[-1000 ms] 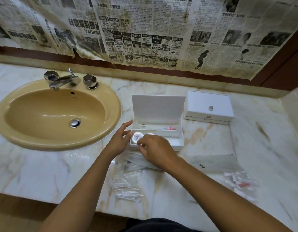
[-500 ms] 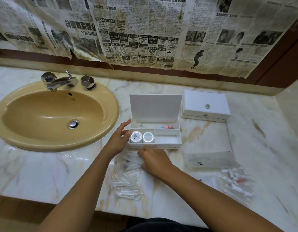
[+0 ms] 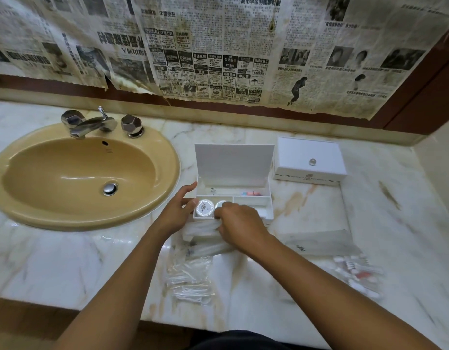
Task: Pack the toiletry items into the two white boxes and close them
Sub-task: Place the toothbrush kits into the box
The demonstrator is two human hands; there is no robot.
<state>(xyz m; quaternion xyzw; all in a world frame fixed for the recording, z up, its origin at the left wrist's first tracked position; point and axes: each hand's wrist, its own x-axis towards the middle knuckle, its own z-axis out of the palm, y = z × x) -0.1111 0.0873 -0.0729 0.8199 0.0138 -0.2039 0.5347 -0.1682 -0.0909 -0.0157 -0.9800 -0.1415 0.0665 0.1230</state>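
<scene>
The open white box (image 3: pixel 233 188), its lid standing upright, serves as the landmark on the marble counter (image 3: pixel 66 248). Well to its left lies the tan sink (image 3: pixel 82 173) with a chrome tap (image 3: pixel 92 123). The left hand (image 3: pixel 176 213) rests against the box's left wall, fingers relaxed and spread, steadying it just as it did a moment ago. Inside the front-left compartment sit two round lidded tubs (image 3: pixel 205 208), placed within the last second; the second one is partly hidden by the right hand (image 3: pixel 237 223). A small pink and blue item (image 3: pixel 251 193) lies in the rear compartment.

The right hand has dropped to the counter in front of the box and now comes back up, its fingers curled around a clear-wrapped packet (image 3: pixel 203 227), drawn from the pile of clear sachets (image 3: pixel 190 279) lying nearer the person. The tubs seem done, and the wrapped items are probably next, likely bound for the vacant front-right compartment.

To the right of the open box stands the closed white box (image 3: pixel 309 160) with a small knob, untouched. Nearer the person on that side lie a flat clear sleeve (image 3: pixel 319 242) and a bag of small tubes (image 3: pixel 357 274), still to pack. Much of the task remains.
</scene>
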